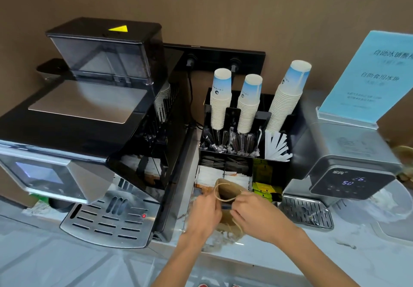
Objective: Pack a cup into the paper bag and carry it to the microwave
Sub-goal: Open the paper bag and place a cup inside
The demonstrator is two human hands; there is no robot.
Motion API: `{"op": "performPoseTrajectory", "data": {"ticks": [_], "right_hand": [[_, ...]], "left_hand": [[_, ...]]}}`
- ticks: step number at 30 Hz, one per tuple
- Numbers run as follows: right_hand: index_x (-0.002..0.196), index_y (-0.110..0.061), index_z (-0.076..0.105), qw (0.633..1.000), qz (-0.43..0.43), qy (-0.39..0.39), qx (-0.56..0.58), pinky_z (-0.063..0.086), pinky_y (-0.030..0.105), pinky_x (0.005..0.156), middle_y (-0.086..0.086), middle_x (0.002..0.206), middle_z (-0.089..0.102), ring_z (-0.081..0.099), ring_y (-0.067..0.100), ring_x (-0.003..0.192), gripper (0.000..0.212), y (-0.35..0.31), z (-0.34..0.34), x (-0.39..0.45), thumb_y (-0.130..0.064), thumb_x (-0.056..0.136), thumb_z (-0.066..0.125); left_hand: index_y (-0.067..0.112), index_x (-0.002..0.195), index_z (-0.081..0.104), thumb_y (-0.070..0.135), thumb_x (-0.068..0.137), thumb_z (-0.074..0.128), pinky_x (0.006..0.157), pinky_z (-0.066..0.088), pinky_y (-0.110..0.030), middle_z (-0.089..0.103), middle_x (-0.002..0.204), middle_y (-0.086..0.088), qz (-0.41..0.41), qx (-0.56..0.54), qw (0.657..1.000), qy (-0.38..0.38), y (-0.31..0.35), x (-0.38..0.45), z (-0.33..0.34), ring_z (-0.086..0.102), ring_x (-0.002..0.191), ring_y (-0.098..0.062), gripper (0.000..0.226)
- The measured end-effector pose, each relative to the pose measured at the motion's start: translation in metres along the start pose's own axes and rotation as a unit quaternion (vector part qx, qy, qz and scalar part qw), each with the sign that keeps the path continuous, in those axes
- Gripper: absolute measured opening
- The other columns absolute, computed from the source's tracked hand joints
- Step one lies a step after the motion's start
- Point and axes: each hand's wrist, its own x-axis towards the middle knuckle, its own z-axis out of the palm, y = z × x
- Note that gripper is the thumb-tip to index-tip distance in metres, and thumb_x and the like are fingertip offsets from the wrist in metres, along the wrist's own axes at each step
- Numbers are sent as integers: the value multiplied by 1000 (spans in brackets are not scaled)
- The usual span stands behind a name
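A small brown paper bag (226, 191) with twine handles stands on the counter between a coffee machine and a water dispenser. My left hand (204, 211) grips the bag's left rim. On the bag's right rim my right hand (252, 214) pinches the edge, and the mouth is held apart. Three stacks of upside-down white and blue paper cups (249, 104) rise from a black organizer (297, 134) behind the bag. No cup is visible inside the bag. The microwave is not in view.
A black and silver coffee machine (85, 130) fills the left of the marble counter (324, 255). A silver water dispenser (350, 166) with a blue sign (375, 76) stands at the right. Sachets, stirrers and straws sit in the organizer's compartments.
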Motion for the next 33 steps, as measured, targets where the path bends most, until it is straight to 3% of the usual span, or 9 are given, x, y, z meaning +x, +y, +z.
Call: {"op": "performPoseTrajectory", "data": {"ticks": [6, 8, 11, 15, 17, 21, 24, 28, 33], "right_hand": [[91, -6, 71, 992, -45, -90, -71, 52, 45, 84, 12, 95, 70, 55, 28, 98, 26, -6, -11, 16, -14, 96, 47], [93, -6, 70, 992, -54, -101, -61, 53, 45, 85, 11, 95, 70, 54, 28, 98, 23, -6, -13, 19, -11, 94, 48], [93, -7, 67, 987, -80, -131, -39, 53, 44, 83, 11, 98, 68, 55, 27, 98, 20, -9, -15, 23, -1, 86, 50], [79, -8, 59, 978, -9, -207, -18, 58, 44, 62, 9, 74, 57, 61, 31, 72, 14, -2, -4, 29, 4, 82, 53], [88, -6, 61, 969, 59, -239, -15, 54, 43, 65, 14, 82, 57, 62, 34, 77, 14, 6, 6, 36, 3, 88, 51], [129, -3, 57, 944, 156, -291, 9, 55, 40, 91, 19, 129, 63, 64, 36, 114, 36, 22, 31, 47, -6, 93, 58], [142, -8, 46, 945, 197, -259, 34, 54, 42, 99, 21, 135, 60, 63, 38, 117, 57, 31, 43, 44, -15, 89, 65], [153, -12, 27, 934, 199, -294, 30, 48, 44, 108, 23, 146, 51, 56, 40, 127, 71, 36, 48, 45, -19, 92, 63], [157, -27, 19, 927, 170, -330, 63, 45, 45, 112, 12, 155, 45, 50, 37, 135, 111, 30, 28, 53, -35, 70, 87]], "left_hand": [[5, 106, 63, -4, 92, 42, 60, 49, -34, 71, 89, -16, -40, -36, 998, -25, -1, -1, -3, 59, 69, -26, 27], [2, 101, 64, -6, 89, 41, 64, 54, -39, 70, 88, -18, -41, -42, 998, -31, -1, 1, -5, 63, 73, -31, 27], [3, 85, 61, -7, 86, 41, 57, 40, -33, 65, 79, -18, -34, -14, 998, -45, 1, 2, -7, 52, 65, -27, 23], [11, 78, 60, -5, 87, 45, 56, 35, -23, 57, 74, -8, -30, -18, 998, -48, 5, 1, -8, 46, 60, -18, 24], [17, 74, 53, -5, 88, 46, 53, 33, -19, 53, 74, -2, -28, -19, 998, -50, 7, 0, -7, 43, 58, -12, 27], [15, 79, 53, -5, 90, 45, 46, 34, -18, 46, 69, 6, -42, -15, 998, -45, 7, -3, -8, 42, 57, -4, 24], [17, 78, 51, -4, 91, 47, 47, 38, -14, 50, 76, 1, -52, -10, 997, -61, 6, -4, -10, 42, 58, -3, 25], [13, 84, 57, 0, 89, 53, 67, 53, -34, 52, 87, -4, -83, 7, 993, -88, 10, -3, -12, 55, 75, -22, 15], [8, 119, 56, 0, 87, 57, 81, 56, -39, 64, 115, -15, -111, 31, 982, -148, 22, 2, -12, 64, 100, -33, 33]]}}
